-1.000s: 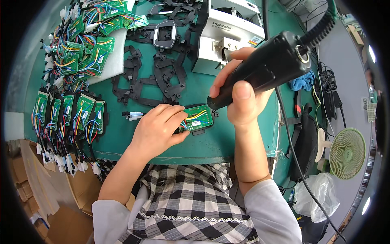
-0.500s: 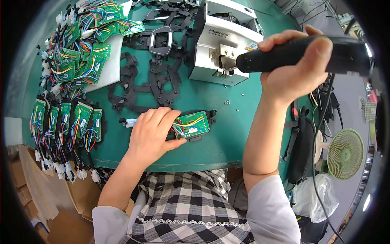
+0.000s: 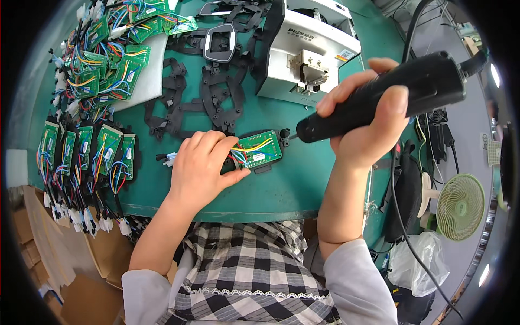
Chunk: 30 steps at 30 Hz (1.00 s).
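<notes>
though contact unclear, screwdriver (image 3: 368, 104) near board (image 3: 261, 149)

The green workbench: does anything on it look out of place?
The wired circuit boards at the upper left lie in a tangled heap, overlapping at varied angles, unlike the tidier row below. I see no obvious damage.

Hands (image 3: 199, 168) (image 3: 374, 134) apart, both apparently curled

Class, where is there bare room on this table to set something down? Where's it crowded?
Bare: the table front between left hand and right forearm, plus a smaller patch between the board row and that hand. Crowded: back left to middle, with loose boards, black frames and white machine.
</notes>
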Each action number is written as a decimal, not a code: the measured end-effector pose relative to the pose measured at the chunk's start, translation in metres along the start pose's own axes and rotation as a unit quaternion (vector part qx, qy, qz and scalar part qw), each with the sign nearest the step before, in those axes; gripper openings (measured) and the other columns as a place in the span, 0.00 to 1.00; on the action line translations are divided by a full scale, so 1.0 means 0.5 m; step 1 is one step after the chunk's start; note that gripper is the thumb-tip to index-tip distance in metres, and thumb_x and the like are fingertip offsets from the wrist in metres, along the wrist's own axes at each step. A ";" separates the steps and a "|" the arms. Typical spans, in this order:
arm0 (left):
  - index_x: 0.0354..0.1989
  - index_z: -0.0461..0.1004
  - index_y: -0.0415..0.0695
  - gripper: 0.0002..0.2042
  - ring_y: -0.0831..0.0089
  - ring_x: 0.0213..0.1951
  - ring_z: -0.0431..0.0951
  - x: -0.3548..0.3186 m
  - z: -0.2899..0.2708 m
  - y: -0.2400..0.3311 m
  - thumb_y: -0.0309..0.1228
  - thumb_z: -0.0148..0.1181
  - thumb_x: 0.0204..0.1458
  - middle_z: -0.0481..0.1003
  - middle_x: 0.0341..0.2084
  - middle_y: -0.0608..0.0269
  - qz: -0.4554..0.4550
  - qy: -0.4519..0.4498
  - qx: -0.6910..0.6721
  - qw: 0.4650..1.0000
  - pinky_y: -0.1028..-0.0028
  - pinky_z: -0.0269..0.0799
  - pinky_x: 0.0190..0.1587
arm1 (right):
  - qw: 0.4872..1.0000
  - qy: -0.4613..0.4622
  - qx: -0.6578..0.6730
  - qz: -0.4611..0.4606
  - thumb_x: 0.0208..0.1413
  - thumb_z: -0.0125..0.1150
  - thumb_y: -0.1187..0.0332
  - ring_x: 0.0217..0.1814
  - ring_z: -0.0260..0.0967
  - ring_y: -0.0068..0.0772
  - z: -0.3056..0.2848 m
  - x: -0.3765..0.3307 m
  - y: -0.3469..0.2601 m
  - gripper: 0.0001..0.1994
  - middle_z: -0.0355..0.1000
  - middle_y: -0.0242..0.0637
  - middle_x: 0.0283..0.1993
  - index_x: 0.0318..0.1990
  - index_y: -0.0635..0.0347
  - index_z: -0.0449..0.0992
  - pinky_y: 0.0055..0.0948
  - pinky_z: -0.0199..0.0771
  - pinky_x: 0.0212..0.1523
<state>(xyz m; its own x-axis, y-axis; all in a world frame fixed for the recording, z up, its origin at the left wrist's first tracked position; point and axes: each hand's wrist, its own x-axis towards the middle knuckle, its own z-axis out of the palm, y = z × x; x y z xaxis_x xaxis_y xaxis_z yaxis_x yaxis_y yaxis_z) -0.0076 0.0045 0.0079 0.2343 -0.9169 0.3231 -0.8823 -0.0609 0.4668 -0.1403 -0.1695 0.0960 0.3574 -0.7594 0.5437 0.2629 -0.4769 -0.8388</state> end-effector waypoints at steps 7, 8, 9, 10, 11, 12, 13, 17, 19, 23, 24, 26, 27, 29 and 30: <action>0.41 0.75 0.43 0.26 0.61 0.39 0.72 -0.001 -0.001 -0.003 0.37 0.73 0.29 0.72 0.36 0.61 0.003 -0.004 0.000 1.000 0.64 0.68 0.42 | 0.998 -0.013 0.061 0.031 0.52 0.58 0.48 0.14 0.65 0.29 0.014 -0.049 0.011 0.30 0.67 0.41 0.19 0.45 0.71 0.62 0.24 0.67 0.16; 0.41 0.75 0.43 0.26 0.61 0.39 0.72 -0.002 -0.001 -0.003 0.37 0.73 0.30 0.72 0.36 0.61 0.003 -0.004 0.000 1.000 0.64 0.68 0.41 | 0.999 -0.024 0.029 0.032 0.52 0.56 0.45 0.13 0.65 0.32 0.016 -0.052 0.011 0.32 0.67 0.44 0.19 0.45 0.70 0.62 0.27 0.68 0.15; 0.41 0.75 0.43 0.26 0.61 0.39 0.72 -0.002 -0.001 -0.003 0.37 0.73 0.30 0.72 0.37 0.61 0.004 -0.004 0.000 1.000 0.64 0.68 0.42 | 0.999 -0.027 0.012 0.028 0.53 0.56 0.45 0.13 0.65 0.30 0.018 -0.056 0.015 0.31 0.67 0.44 0.19 0.45 0.71 0.62 0.25 0.67 0.15; 0.41 0.75 0.43 0.26 0.61 0.39 0.72 -0.002 0.000 -0.003 0.37 0.73 0.30 0.72 0.37 0.61 0.006 -0.004 -0.001 1.000 0.64 0.68 0.42 | 0.999 -0.028 0.012 0.022 0.52 0.56 0.44 0.13 0.65 0.30 0.020 -0.061 0.016 0.32 0.67 0.44 0.19 0.44 0.71 0.62 0.25 0.67 0.14; 0.41 0.75 0.43 0.26 0.61 0.39 0.72 -0.002 0.001 -0.002 0.37 0.73 0.30 0.72 0.37 0.61 0.007 -0.004 -0.002 1.000 0.64 0.68 0.42 | 0.999 -0.029 0.012 0.016 0.52 0.56 0.44 0.13 0.65 0.30 0.021 -0.065 0.017 0.32 0.67 0.43 0.19 0.44 0.71 0.62 0.25 0.67 0.14; 0.41 0.75 0.42 0.26 0.61 0.39 0.72 -0.002 -0.001 -0.002 0.37 0.73 0.30 0.72 0.37 0.61 0.002 -0.006 -0.005 1.000 0.64 0.69 0.42 | 0.999 -0.030 0.013 0.009 0.52 0.57 0.44 0.13 0.65 0.30 0.022 -0.067 0.019 0.32 0.67 0.43 0.19 0.44 0.71 0.62 0.24 0.66 0.14; 0.42 0.75 0.42 0.26 0.61 0.39 0.72 -0.003 -0.003 -0.001 0.36 0.73 0.31 0.72 0.37 0.61 -0.002 -0.007 -0.009 1.000 0.64 0.69 0.42 | 0.999 -0.041 0.019 0.005 0.51 0.58 0.42 0.14 0.65 0.29 0.019 -0.070 0.023 0.33 0.68 0.44 0.19 0.43 0.70 0.63 0.25 0.67 0.15; 0.43 0.75 0.41 0.26 0.61 0.39 0.72 -0.001 -0.005 0.000 0.36 0.73 0.32 0.72 0.37 0.61 0.000 -0.010 -0.023 1.000 0.65 0.70 0.42 | 0.997 -0.057 0.045 0.026 0.49 0.60 0.41 0.14 0.65 0.30 0.013 -0.077 0.023 0.34 0.67 0.43 0.19 0.44 0.68 0.62 0.27 0.71 0.16; 0.43 0.75 0.40 0.26 0.60 0.39 0.72 -0.004 -0.004 0.002 0.36 0.73 0.32 0.72 0.37 0.60 -0.014 -0.016 -0.034 0.999 0.64 0.70 0.42 | 0.991 -0.045 0.127 0.005 0.47 0.65 0.48 0.15 0.64 0.25 0.014 -0.082 0.037 0.32 0.67 0.38 0.17 0.44 0.70 0.63 0.21 0.65 0.17; 0.44 0.75 0.39 0.26 0.60 0.39 0.72 -0.003 -0.002 0.000 0.37 0.72 0.33 0.72 0.37 0.60 -0.017 -0.025 -0.031 0.999 0.64 0.70 0.41 | 0.990 0.005 0.136 0.022 0.51 0.62 0.51 0.13 0.63 0.23 0.012 -0.071 0.032 0.28 0.68 0.37 0.16 0.44 0.71 0.62 0.19 0.61 0.16; 0.44 0.75 0.40 0.26 0.60 0.39 0.72 -0.001 0.000 0.001 0.37 0.72 0.33 0.72 0.37 0.59 -0.006 -0.021 -0.032 0.999 0.64 0.70 0.40 | 0.992 0.025 0.117 0.035 0.52 0.61 0.51 0.13 0.64 0.24 0.007 -0.059 0.028 0.28 0.68 0.38 0.16 0.44 0.71 0.62 0.19 0.61 0.16; 0.44 0.75 0.40 0.27 0.60 0.38 0.72 -0.006 0.002 0.001 0.37 0.72 0.33 0.72 0.38 0.59 0.008 -0.012 -0.031 0.999 0.64 0.70 0.40 | 0.994 0.089 0.057 -0.005 0.56 0.54 0.48 0.12 0.65 0.27 0.007 -0.008 0.015 0.28 0.68 0.40 0.15 0.43 0.71 0.61 0.21 0.62 0.15; 0.42 0.75 0.41 0.25 0.60 0.37 0.72 -0.003 0.008 0.006 0.37 0.72 0.33 0.73 0.38 0.59 0.023 0.001 -0.026 0.999 0.65 0.70 0.40 | 0.986 0.140 0.080 -0.048 0.57 0.53 0.48 0.11 0.64 0.28 0.007 0.023 0.005 0.26 0.69 0.40 0.16 0.40 0.70 0.64 0.22 0.63 0.15; 0.40 0.75 0.41 0.23 0.61 0.37 0.73 0.001 0.010 0.010 0.37 0.73 0.33 0.74 0.38 0.60 0.029 0.002 -0.033 0.999 0.65 0.70 0.39 | 0.990 0.086 -0.023 -0.113 0.57 0.47 0.39 0.16 0.66 0.36 -0.020 0.075 0.000 0.32 0.67 0.43 0.20 0.46 0.67 0.60 0.32 0.70 0.19; 0.39 0.75 0.42 0.23 0.61 0.36 0.73 0.003 0.011 0.010 0.36 0.73 0.33 0.74 0.38 0.60 0.032 0.004 -0.036 0.999 0.65 0.70 0.39 | 0.987 0.093 -0.024 -0.132 0.57 0.48 0.39 0.16 0.67 0.36 -0.011 0.094 -0.008 0.33 0.67 0.43 0.20 0.45 0.68 0.60 0.31 0.71 0.19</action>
<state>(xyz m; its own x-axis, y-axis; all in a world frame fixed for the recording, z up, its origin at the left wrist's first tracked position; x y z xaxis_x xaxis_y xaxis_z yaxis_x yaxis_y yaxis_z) -0.0137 0.0005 0.0060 0.1824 -0.9150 0.3598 -0.8635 0.0259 0.5037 -0.1295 -0.2057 0.1248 0.1112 -0.6723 0.7319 0.2811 -0.6851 -0.6720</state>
